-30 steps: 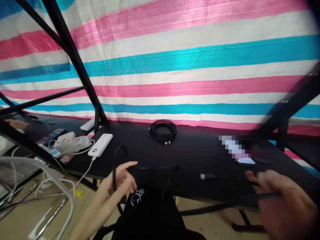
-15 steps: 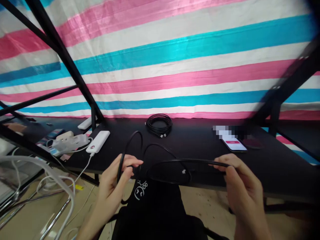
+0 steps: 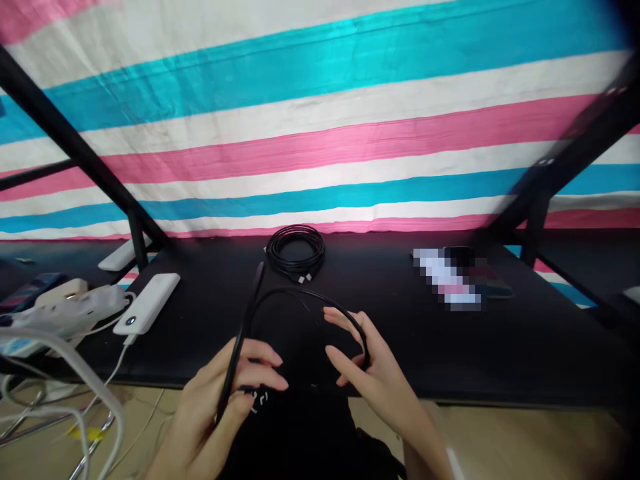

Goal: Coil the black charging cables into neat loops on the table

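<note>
Gathering the cable [image 3: 243, 330] into loops was, as we judged it, the step in hand. We had it in the air near the front edge of the desk [image 3: 500, 360], left of the middle, and could not make out its ends. Our left hand [image 3: 205, 393] carried one stretch in the fold between thumb and bent fingers; the fingertips stood apart from the thumb, yet the cable seemed gripped deeper in the hand. An arch of it crossed over to our right hand [image 3: 377, 363], where it ran down into the palm. There our thumb and forefinger were parted, and we could not tell whether the lower, curled fingers pinched the cable or merely let it pass.

The next move, we reckoned, called for a firm left hold, so the gathered part would not spring loose, while the right fingers closed on the arch and laid it against the stretch on the left. A bend made too tight might have set the cable twisting.

A coil [image 3: 319, 252] sat by the desk's back edge, left of its middle, its plugs [image 3: 301, 279] on the side toward us. We had a power bank [image 3: 147, 303] near the left edge and a phone [image 3: 453, 287], its screen obscured, toward the right back corner.
</note>
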### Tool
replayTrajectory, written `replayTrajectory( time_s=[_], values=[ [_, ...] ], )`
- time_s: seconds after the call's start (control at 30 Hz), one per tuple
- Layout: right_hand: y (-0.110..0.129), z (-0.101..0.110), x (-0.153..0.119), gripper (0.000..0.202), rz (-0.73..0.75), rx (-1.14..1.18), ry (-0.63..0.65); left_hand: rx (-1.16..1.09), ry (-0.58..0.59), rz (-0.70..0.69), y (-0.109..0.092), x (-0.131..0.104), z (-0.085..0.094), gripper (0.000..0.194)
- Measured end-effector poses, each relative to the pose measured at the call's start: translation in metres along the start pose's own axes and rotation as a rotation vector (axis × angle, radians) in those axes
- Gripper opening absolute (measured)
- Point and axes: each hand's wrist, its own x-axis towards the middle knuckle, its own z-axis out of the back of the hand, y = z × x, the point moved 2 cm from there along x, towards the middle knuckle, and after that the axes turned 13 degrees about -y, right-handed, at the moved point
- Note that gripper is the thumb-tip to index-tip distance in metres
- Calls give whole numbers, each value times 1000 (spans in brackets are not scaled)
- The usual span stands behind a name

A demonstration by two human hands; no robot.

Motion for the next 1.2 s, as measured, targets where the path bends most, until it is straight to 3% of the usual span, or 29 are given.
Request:
replayTrajectory(
  time_s=[0.1,0.23,0.43,0.57,0.7,0.77,0.83,0.9,1.0,1.1,1.2],
  values=[
    [-5,-1,14,31,-11,6,-16,-10,53,-28,4,8,-1,26],
    [-11,-2,27,14,42,52,2,-109,39,-9,11,19,-2,30],
    [-8,-11,33,23,110,81,-119,-270,76,28,16,26,-5,36],
    [-1,-23,28,41,40,90,-11,-352,107,42,16,21,-10,37],
    [4,-32,18,19,-54,192,146,-433,150,95,14,10,-23,35],
    [5,-31,13,20,-116,306,144,-576,62,232,16,5,-28,31],
    [4,-24,11,24,-179,363,63,-757,-114,419,21,3,-28,31],
    [2,-13,10,26,-235,376,-37,-877,-312,573,28,4,-20,36],
    [1,5,10,25,-298,450,-127,-891,-535,646,35,7,0,42],
    [4,14,12,27,-335,578,-202,-844,-626,660,40,5,15,33],
    [10,10,14,29,-308,644,-281,-772,-581,669,44,-1,16,25]
  ],
)
